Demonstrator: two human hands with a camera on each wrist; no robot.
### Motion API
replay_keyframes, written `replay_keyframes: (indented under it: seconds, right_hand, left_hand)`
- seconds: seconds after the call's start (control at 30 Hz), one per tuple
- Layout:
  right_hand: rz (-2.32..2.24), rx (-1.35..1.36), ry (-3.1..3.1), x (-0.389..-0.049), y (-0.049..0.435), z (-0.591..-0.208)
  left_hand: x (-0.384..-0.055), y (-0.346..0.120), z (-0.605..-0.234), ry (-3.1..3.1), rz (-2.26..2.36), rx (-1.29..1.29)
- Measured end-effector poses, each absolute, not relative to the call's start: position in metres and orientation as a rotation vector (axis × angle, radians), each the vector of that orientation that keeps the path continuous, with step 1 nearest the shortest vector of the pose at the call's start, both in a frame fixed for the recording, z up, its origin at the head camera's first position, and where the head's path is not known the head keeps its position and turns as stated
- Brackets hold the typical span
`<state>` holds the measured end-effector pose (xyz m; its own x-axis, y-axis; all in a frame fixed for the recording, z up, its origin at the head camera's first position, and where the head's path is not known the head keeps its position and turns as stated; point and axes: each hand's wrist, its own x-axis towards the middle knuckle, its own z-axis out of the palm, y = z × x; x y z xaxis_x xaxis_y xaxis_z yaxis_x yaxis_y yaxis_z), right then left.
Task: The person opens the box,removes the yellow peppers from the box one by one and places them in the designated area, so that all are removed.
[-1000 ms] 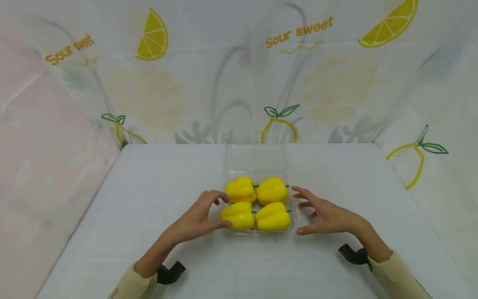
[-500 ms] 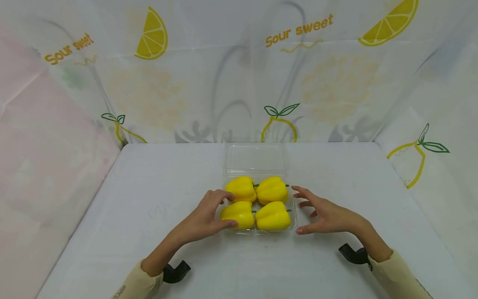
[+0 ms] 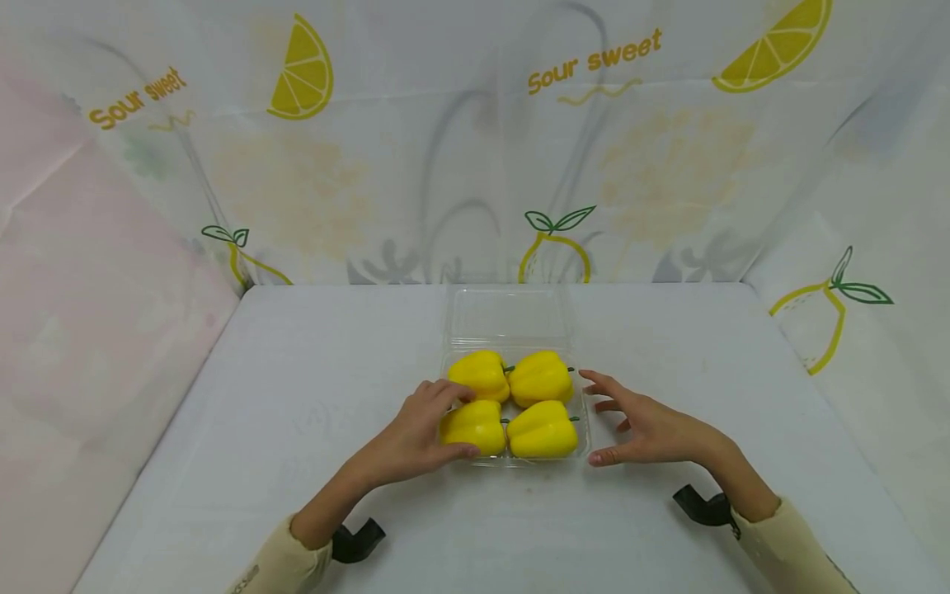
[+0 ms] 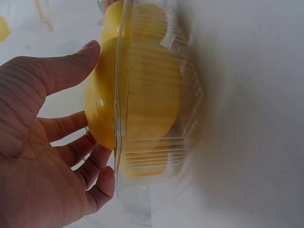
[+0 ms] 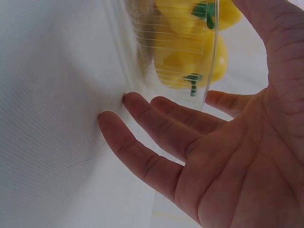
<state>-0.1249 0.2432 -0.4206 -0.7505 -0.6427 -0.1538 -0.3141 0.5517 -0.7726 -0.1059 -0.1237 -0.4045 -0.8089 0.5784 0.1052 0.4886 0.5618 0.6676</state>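
Pepper (image 3: 477,427) in the box (image 3: 512,463), near-left corner, comes within grasp, I judge: left hand (image 3: 417,433) further round it, fingers curved, pinch unclear; right hand (image 3: 651,429) off the right edge, fingers spread.

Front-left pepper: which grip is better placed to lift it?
Left, probably: the left grip has thumb and fingers on either side of the front-left pepper. The right grip is outside the box, with the front-right pepper in between.
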Motion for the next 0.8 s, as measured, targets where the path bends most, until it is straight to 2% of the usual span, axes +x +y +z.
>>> replay_keyframes:
  seconds: [0.8]
  right_hand:
    - [-1.049, -0.785, 2.377, -0.1251, 0.2435, -0.4205]
  left_hand:
    - [-0.1063, -0.1218, -0.4047, 2.707, 1.023, 0.945]
